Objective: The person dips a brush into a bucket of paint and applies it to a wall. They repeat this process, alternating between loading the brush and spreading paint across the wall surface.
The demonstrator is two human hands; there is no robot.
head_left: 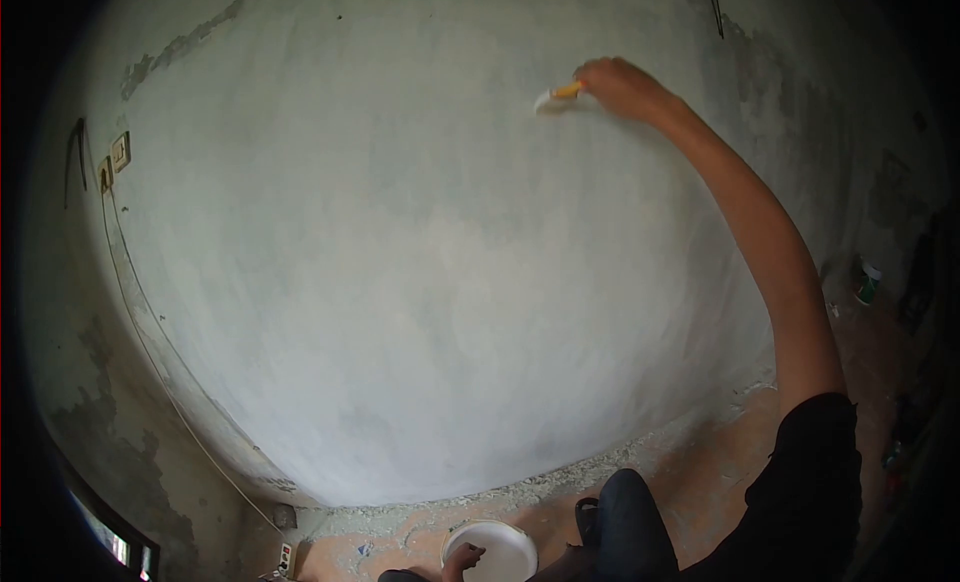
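Observation:
High on the pale wall, right of centre, my right hand is wrapped round the yellow handle of a paintbrush. The brush's white bristles point left and lie at the wall surface. At the bottom of the view, my left hand is closed at the left rim of a round white bucket. Whatever its fingers hold, if anything, is too small to make out. White material shows inside the bucket.
Flaked debris lines the wall's foot. Wall sockets with hanging cables are at the left, a power strip at lower left. A small green-and-white container stands at the right. My bent knee is beside the bucket.

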